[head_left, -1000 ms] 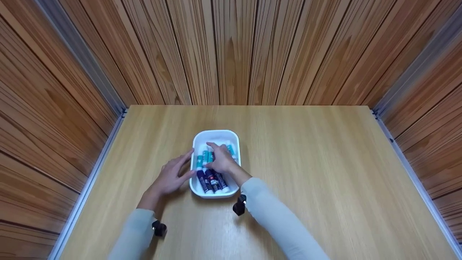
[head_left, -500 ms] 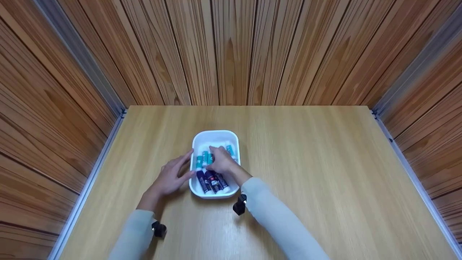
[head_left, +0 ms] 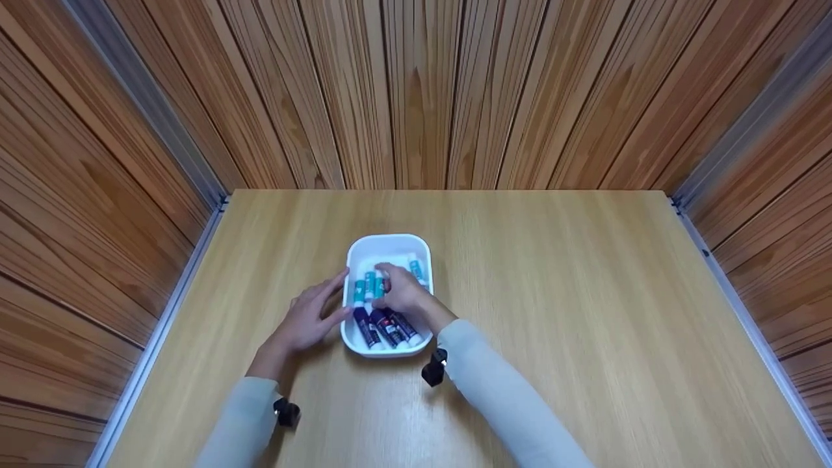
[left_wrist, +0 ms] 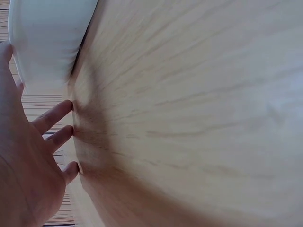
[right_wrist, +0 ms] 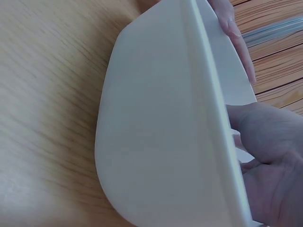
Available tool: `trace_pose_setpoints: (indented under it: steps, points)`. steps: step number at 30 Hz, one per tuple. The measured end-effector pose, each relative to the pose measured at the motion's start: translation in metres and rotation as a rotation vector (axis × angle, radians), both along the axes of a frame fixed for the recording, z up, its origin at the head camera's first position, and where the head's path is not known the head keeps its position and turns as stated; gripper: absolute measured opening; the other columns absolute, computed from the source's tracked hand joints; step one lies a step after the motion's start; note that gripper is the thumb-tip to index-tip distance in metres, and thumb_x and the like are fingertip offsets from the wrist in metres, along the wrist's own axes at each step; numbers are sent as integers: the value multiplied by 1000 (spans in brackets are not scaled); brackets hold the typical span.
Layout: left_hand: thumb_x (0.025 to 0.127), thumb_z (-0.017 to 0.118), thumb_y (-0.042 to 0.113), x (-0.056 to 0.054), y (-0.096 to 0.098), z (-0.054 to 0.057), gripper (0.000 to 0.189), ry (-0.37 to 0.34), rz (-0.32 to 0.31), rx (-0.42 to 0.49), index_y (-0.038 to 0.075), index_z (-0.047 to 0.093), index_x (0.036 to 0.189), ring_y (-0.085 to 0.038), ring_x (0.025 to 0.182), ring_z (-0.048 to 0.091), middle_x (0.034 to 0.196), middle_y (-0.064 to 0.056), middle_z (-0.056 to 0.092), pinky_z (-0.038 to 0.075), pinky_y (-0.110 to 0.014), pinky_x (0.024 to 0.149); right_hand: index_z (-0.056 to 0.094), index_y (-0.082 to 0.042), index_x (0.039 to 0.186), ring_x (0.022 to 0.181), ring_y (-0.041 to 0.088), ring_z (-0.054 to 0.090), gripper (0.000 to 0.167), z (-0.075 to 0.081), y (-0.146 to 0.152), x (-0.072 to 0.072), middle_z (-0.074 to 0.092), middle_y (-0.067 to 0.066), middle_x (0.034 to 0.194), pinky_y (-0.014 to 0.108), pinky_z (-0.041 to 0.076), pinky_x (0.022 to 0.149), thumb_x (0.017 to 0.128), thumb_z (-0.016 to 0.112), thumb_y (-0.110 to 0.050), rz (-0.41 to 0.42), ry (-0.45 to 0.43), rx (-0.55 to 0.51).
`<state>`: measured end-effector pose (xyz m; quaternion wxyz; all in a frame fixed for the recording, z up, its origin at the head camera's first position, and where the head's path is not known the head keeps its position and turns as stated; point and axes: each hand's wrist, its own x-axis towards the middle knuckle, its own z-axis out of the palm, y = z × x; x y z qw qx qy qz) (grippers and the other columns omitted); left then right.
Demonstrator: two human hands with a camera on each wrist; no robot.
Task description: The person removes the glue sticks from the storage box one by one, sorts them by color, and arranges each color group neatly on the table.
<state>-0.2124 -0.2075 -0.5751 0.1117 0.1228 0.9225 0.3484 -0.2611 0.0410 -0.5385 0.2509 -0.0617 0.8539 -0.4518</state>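
A white tray (head_left: 390, 242) on the table holds several small stick-shaped tubes. Dark purple tubes with white ends (head_left: 368, 328) lie at its near end, and teal-and-white tubes (head_left: 359, 292) lie further in. My left hand (head_left: 311, 318) has its fingers spread, with index finger and thumb at the tray's left rim; in the left wrist view the other fingers reach down beside the tray. My right hand (head_left: 406, 292) is inside the tray, thumb and index finger bent over the tubes. A dark sliver shows beneath it; I cannot tell whether the fingers grip it.
The wooden table (head_left: 559, 292) surrounds the tray. Wood-plank walls (head_left: 416, 97) rise behind and at both sides, with metal rails (head_left: 747, 331) along the table's side edges. Another teal-and-white tube (head_left: 416, 268) lies at the tray's right side.
My right hand has shifted slightly to the right inside the tray. The dark tubes at the near end have moved a little rightward. My left hand stays put.
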Motion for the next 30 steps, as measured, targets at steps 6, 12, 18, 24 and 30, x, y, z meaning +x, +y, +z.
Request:
trace_pose_setpoints:
  steps: [6,12,18,24,30]
  points:
    - [108,61,65,0,-2,0,82,-6,6,6,56,18,177,-44,174,29,189,-2,32,18,-79,136,47,-25,165,104,22,59,77,-2,1,0,59,6,116,38,47,97,100,84,-5,3,8,-41]
    - [109,61,64,-1,-2,-2,83,4,-1,-9,53,18,178,-43,174,30,188,0,34,20,-78,135,48,-27,163,101,22,60,80,-2,0,2,61,6,113,36,46,94,97,84,0,4,10,-70]
    - [108,61,64,-2,0,-2,83,6,-6,1,53,19,178,-41,174,31,188,2,34,20,-77,136,46,-32,164,107,24,62,80,4,1,1,61,7,121,39,47,99,100,81,0,-15,-64,-84]
    - [109,60,62,-1,0,-3,84,21,-19,-8,50,16,179,-43,174,30,189,1,32,20,-78,136,45,-28,166,105,24,64,81,16,1,-4,65,12,125,35,51,91,99,80,3,26,31,-86]
    - [109,60,64,-2,-1,-1,84,16,-21,-10,53,15,179,-43,174,29,189,1,32,19,-78,136,44,-28,167,106,23,63,82,25,1,-5,65,13,127,32,52,87,100,80,2,50,105,-68]
